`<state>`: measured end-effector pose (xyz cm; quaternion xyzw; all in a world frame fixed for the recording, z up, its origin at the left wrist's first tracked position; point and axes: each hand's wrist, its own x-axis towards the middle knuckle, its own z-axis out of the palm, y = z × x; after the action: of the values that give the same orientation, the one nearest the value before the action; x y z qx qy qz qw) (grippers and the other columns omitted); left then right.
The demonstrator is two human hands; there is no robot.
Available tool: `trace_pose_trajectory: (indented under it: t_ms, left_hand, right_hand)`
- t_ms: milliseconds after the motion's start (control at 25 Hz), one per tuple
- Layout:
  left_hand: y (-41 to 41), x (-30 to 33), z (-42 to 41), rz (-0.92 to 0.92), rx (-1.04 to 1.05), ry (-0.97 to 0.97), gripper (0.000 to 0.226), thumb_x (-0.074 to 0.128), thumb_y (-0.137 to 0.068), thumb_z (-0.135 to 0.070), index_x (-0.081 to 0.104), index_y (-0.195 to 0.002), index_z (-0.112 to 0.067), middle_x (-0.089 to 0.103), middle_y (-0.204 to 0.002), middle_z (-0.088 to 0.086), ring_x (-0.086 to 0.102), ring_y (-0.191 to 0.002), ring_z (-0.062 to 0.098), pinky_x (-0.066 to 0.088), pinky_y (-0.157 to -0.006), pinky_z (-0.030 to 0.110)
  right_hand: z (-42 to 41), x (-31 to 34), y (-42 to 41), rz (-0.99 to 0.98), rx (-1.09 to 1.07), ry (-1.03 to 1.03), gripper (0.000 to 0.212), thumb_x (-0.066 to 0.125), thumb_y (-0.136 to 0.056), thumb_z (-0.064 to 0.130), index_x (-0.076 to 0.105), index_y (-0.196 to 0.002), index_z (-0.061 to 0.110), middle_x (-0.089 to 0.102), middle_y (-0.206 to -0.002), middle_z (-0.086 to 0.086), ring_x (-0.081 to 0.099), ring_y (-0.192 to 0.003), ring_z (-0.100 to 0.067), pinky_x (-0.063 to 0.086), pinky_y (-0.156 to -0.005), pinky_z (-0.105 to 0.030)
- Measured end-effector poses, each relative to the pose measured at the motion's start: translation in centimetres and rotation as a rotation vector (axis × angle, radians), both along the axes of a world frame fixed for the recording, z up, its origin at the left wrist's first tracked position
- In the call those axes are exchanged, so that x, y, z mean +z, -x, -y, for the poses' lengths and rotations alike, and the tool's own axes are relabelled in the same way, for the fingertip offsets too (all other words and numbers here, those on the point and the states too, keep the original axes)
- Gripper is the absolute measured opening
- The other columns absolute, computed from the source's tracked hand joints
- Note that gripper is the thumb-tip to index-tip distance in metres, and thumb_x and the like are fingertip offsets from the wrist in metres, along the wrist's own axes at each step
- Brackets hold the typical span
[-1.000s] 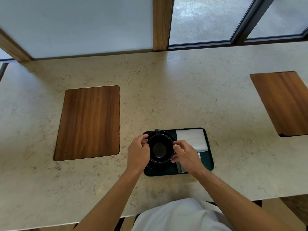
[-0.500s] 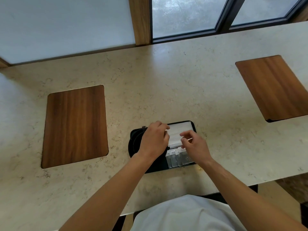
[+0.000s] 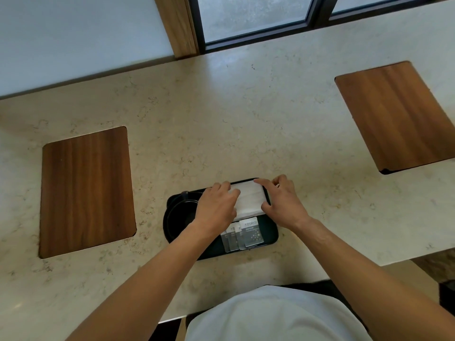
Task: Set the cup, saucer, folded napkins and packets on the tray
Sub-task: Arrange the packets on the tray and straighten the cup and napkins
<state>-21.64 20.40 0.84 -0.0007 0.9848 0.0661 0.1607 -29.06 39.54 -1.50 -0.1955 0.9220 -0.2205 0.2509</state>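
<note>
A long counter [image 3: 221, 114] of pale, veined stone runs across the view, with two dark wood panels set flush into it — one on the left [image 3: 86, 190], one on the right [image 3: 398, 114]. Behind it stands a plain white wall [image 3: 78, 33], a wooden post [image 3: 178, 23] and a dark-framed window [image 3: 256, 18] — daylight falls softly through.

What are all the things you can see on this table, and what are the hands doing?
tray: one, dark, near edge of the counter
cup and saucer: one set, black, left part of the tray, partly hidden by the left hand
folded napkins: white stack, far right part of the tray
packets: several, grey-white, overlapping, near right part of the tray
wooden panels: two, brown, set in the beige counter, left and right
left hand: touches the napkins' left edge
right hand: touches the napkins' right edge
</note>
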Motion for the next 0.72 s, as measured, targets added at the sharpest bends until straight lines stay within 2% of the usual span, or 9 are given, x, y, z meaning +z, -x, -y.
trace_pose_trajectory:
  t_ms: [160,480,720]
  left_hand:
    - [0.2,-0.3,-0.4,0.039,-0.02,0.058,0.045,0.07,-0.085,-0.034,0.056,-0.125,-0.016,0.055,-0.123,0.009,0.054,-0.107,0.028,0.047,-0.085,0.039]
    - [0.0,-0.4,-0.4,0.069,-0.028,0.106,0.043,0.071,-0.082,-0.026,0.056,-0.12,-0.014,0.053,-0.125,0.012,0.053,-0.105,0.031,0.047,-0.084,0.041]
    - [-0.1,-0.6,-0.4,0.065,-0.027,0.142,0.038,0.069,-0.078,-0.021,0.06,-0.114,-0.012,0.056,-0.122,0.013,0.054,-0.105,0.032,0.044,-0.091,0.042]
  right_hand:
    - [-0.6,-0.9,0.5,0.016,0.037,-0.001,0.067,0.064,-0.087,0.023,0.04,-0.148,0.038,0.037,-0.118,-0.001,0.036,-0.111,-0.019,0.045,-0.095,-0.031]
    - [-0.6,-1.6,0.3,0.053,0.018,0.002,0.069,0.063,-0.086,0.028,0.037,-0.149,0.038,0.038,-0.115,0.0,0.036,-0.107,-0.017,0.047,-0.097,-0.033]
    - [-0.2,-1.6,0.3,0.076,0.016,0.011,0.07,0.063,-0.086,0.029,0.035,-0.15,0.039,0.039,-0.114,0.0,0.04,-0.109,-0.02,0.049,-0.096,-0.037]
